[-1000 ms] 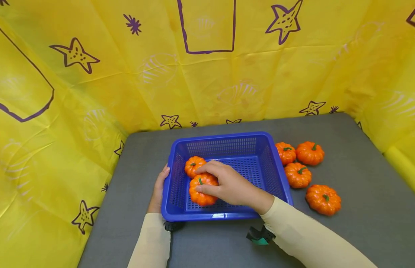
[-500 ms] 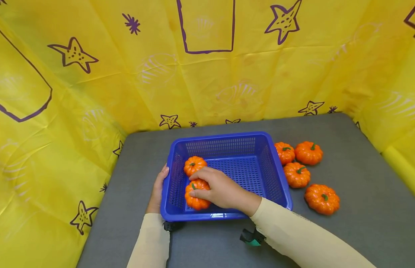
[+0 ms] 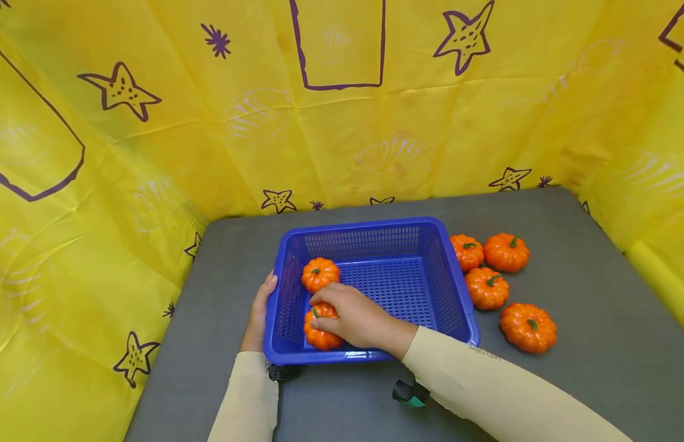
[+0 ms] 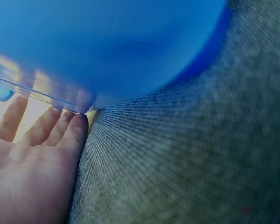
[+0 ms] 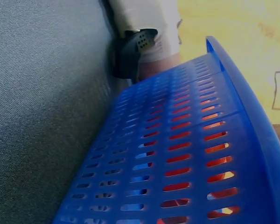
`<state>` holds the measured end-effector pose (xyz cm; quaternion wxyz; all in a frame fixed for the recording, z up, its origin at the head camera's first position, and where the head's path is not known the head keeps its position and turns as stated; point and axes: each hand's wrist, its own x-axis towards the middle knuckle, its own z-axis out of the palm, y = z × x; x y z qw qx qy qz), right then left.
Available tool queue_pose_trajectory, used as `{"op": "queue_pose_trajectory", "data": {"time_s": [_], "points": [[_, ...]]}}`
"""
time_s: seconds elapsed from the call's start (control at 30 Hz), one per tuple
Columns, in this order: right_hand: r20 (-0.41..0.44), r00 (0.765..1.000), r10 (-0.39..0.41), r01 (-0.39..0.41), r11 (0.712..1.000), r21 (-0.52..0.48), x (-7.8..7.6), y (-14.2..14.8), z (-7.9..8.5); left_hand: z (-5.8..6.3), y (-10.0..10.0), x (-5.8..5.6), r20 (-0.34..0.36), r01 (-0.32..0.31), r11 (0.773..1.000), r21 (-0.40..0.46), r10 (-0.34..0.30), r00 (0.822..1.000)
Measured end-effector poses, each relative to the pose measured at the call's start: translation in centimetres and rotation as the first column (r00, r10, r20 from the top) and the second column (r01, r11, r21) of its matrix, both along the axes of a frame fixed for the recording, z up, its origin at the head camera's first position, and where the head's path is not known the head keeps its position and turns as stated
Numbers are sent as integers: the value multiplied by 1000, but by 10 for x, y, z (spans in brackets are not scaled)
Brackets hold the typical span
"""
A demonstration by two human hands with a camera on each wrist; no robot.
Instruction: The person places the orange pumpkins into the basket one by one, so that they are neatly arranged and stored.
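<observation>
A blue plastic basket (image 3: pixel 369 224) with slotted walls sits on the table. Inside, at its near left corner, my right hand (image 3: pixel 357 316) grips a small orange pumpkin (image 3: pixel 319 339) from above, thumb and fingers around it. Just behind lies a second pumpkin (image 3: pixel 320 274) with a green stem. My left hand (image 3: pixel 259 314) rests against the basket's left side; in the left wrist view that hand (image 4: pixel 42 154) has nearly straight fingers touching the wall. The right wrist view is mostly filled by the basket's near wall (image 5: pixel 161 126), with orange-red showing through its slots.
Right of the basket, several more pumpkins lie on the grey tabletop (image 3: pixel 584 270): one (image 3: pixel 467 252) close by its right wall, others (image 3: pixel 506 252) farther out, and one (image 3: pixel 528 328) nearer me. A yellow patterned cloth (image 3: pixel 342 141) encloses the back and sides.
My right hand has moved left and toward me with the pumpkin, bringing it down into the basket's near left corner, apart from the other pumpkin. My left hand stays at the basket's side.
</observation>
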<state>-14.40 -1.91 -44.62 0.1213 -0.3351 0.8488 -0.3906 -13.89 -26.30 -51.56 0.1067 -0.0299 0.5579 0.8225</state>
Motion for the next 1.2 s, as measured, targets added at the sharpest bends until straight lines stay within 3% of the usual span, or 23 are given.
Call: {"op": "queue_pose_trajectory", "data": {"time_s": [0.6, 1.2], "points": [[64, 998, 9, -15, 995, 99, -1, -1, -3, 3, 0, 0, -6, 5, 1000, -4, -5, 1000], [109, 994, -5, -3, 997, 71, -2, 0, -2, 5, 1, 1, -32, 7, 1000, 7, -7, 999]]}}
